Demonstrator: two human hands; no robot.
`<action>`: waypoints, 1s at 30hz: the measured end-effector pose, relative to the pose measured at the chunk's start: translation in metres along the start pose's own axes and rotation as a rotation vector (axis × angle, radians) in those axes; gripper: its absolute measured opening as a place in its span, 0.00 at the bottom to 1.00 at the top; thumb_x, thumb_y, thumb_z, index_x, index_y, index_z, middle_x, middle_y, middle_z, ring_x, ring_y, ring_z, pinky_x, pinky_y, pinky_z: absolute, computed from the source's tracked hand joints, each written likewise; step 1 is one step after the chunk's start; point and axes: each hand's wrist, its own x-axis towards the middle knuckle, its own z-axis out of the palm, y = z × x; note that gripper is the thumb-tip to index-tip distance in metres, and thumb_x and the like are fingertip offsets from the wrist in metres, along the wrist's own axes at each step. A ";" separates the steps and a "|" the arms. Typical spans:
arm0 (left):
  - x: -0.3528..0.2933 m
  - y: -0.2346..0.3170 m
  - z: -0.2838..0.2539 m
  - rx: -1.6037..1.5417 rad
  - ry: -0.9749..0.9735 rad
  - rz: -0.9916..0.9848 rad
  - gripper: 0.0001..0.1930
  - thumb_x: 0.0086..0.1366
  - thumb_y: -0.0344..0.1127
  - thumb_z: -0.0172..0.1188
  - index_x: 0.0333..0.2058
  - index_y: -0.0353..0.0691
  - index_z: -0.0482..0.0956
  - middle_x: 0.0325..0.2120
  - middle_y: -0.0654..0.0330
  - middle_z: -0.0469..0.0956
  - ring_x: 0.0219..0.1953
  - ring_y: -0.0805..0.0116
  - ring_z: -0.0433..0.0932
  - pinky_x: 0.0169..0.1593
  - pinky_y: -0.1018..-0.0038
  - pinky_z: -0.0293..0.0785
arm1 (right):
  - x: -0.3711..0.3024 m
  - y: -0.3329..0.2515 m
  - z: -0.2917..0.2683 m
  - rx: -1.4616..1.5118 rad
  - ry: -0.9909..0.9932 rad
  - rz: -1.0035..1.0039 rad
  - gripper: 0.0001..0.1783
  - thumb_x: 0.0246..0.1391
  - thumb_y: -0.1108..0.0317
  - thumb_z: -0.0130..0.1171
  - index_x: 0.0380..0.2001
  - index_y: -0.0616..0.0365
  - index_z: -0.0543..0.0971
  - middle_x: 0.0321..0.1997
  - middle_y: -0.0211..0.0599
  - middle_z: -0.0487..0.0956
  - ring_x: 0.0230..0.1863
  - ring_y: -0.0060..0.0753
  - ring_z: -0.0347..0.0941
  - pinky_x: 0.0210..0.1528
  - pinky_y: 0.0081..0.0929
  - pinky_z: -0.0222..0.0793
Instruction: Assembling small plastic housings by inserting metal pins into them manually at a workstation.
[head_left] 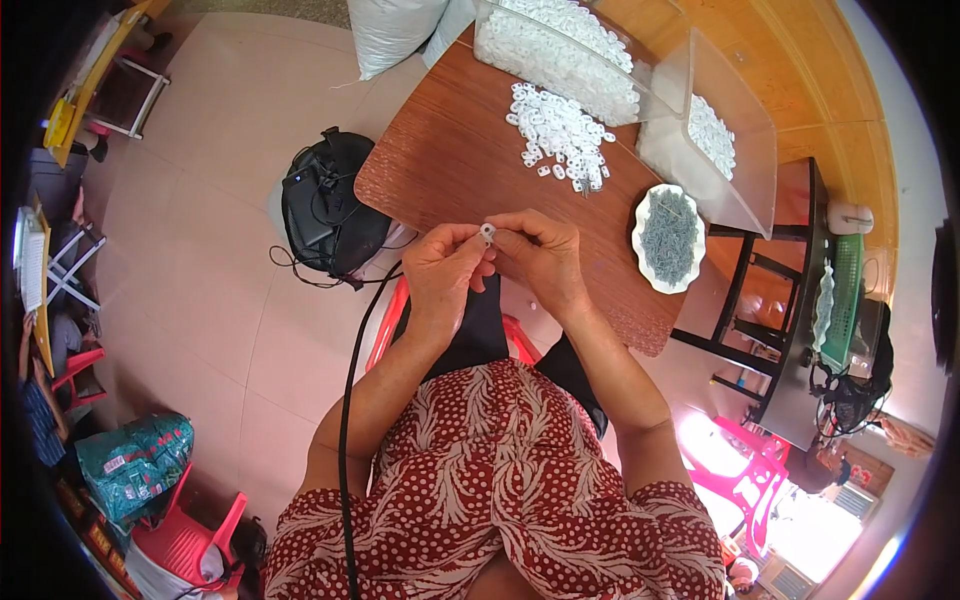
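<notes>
- The fingertips [483, 243] of both hands meet over the near edge of the wooden table [450, 160], pinched shut around 1 small white plastic piece [488, 232].
- The white piece is tiny, pale and glossy, roughly ring-shaped; finer detail is too small to tell. It sits between the 2 thumbs and forefingers, just above the table's near edge.
- The left hand [445, 268] curls tight, its thumb and forefinger closed on the piece from the left side.
- The right hand [540, 255] is likewise curled, its fingertips closed on the same piece from the right, knuckles raised above the table's near edge.
- The table is a smooth reddish-brown board with a rounded corner.
- Farther in on the table lies a loose heap of white plastic pieces [560, 135], small and ring-like, spread flat.
- Beyond that heap, at the table's far edge, stands a clear plastic box [560, 50] filled with the same white pieces.
- At the table's right side a second clear box [715, 130] holds more of them.
- Near the table's right edge rests an oval white dish [668, 238] piled with thin grey metal pins.
- Left of the table, on the pale tiled floor, lies a black bag [325, 205] with cords.
</notes>
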 end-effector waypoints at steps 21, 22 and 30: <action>0.001 -0.001 -0.005 -0.126 -0.009 0.028 0.11 0.58 0.22 0.55 0.41 0.29 0.75 0.30 0.56 0.78 0.27 0.73 0.77 0.28 0.81 0.74 | -0.009 0.009 0.011 -0.585 0.040 -0.352 0.20 0.41 0.82 0.61 0.42 0.58 0.78 0.35 0.34 0.72 0.33 0.25 0.71 0.32 0.23 0.70; 0.001 0.000 -0.003 -0.125 -0.011 0.030 0.11 0.58 0.22 0.55 0.41 0.29 0.75 0.30 0.56 0.78 0.27 0.73 0.77 0.28 0.81 0.74 | -0.009 0.008 0.011 -0.584 0.041 -0.355 0.20 0.41 0.82 0.61 0.42 0.58 0.78 0.35 0.34 0.72 0.33 0.25 0.71 0.32 0.23 0.70; -0.001 -0.002 -0.005 -0.134 0.035 0.036 0.07 0.58 0.22 0.56 0.36 0.29 0.77 0.26 0.59 0.78 0.24 0.77 0.74 0.27 0.83 0.70 | -0.009 0.000 0.017 -0.839 0.096 -0.659 0.21 0.36 0.81 0.60 0.40 0.62 0.77 0.33 0.42 0.74 0.33 0.41 0.70 0.33 0.31 0.68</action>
